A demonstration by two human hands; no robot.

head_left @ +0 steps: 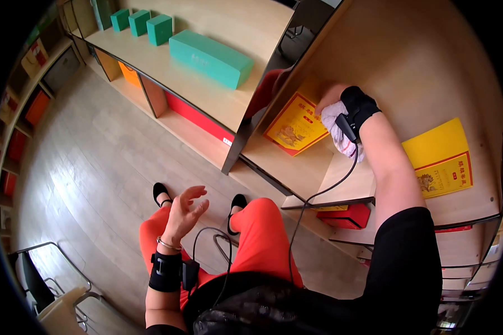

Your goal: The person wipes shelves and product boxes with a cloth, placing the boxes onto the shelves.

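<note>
My right hand (331, 96) reaches into the wooden shelf and grips a pale pinkish-white cloth (341, 134); its fingers are partly hidden behind the wrist and cloth. Just left of it stands a yellow box with a red border and printed figure (297, 125), and the cloth overlaps its edge. A second yellow box (441, 159) is on the shelf to the right, beyond my forearm. My left hand (185, 215) hovers above my lap with its fingers apart, holding nothing. Both wrists wear black bands with cables.
Green boxes (209, 56) line the neighbouring shelf. Lower down are a red panel (198, 117) and a red box (346, 216). A dark upright divider (251, 106) separates the shelf units. A black cable (318, 195) hangs from my right wrist. At lower left stands a metal-framed chair (56, 279).
</note>
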